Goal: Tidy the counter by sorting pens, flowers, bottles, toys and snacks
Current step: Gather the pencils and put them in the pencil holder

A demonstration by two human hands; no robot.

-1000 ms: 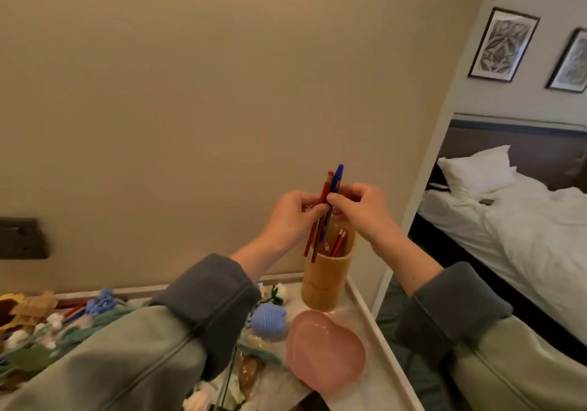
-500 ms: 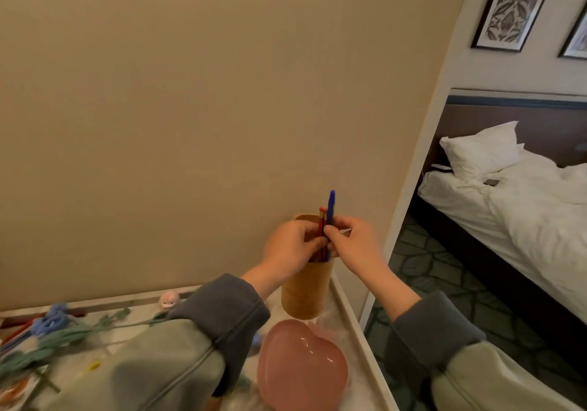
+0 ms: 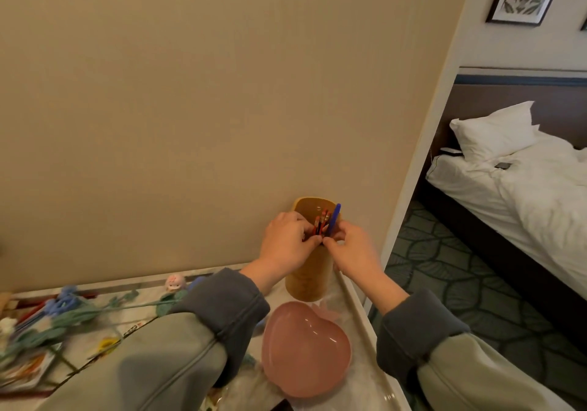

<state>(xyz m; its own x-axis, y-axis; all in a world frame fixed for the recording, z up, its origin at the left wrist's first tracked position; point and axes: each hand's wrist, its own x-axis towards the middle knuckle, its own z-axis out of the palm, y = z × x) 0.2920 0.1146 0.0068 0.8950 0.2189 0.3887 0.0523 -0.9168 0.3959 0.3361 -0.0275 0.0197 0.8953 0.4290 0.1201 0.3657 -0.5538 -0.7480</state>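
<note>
Both hands meet at the mouth of the bamboo pen holder (image 3: 308, 279), which stands upright at the far right of the marble counter (image 3: 362, 379), by the wall. Left hand (image 3: 287, 246) and right hand (image 3: 353, 250) pinch a bundle of pens (image 3: 321, 224), red ones plus one blue pen (image 3: 334, 220), with the lower ends inside the holder. A pink heart-shaped dish (image 3: 305, 352) sits just near of the holder. Crochet flowers (image 3: 63, 315) lie at left. A small pink toy (image 3: 174, 282) sits at the wall.

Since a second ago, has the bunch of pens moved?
Yes, downward. The pens have sunk into the wooden cup: earlier they stood well above its rim, now their tips sit about level with it, left hand and right hand pinching them.
</note>
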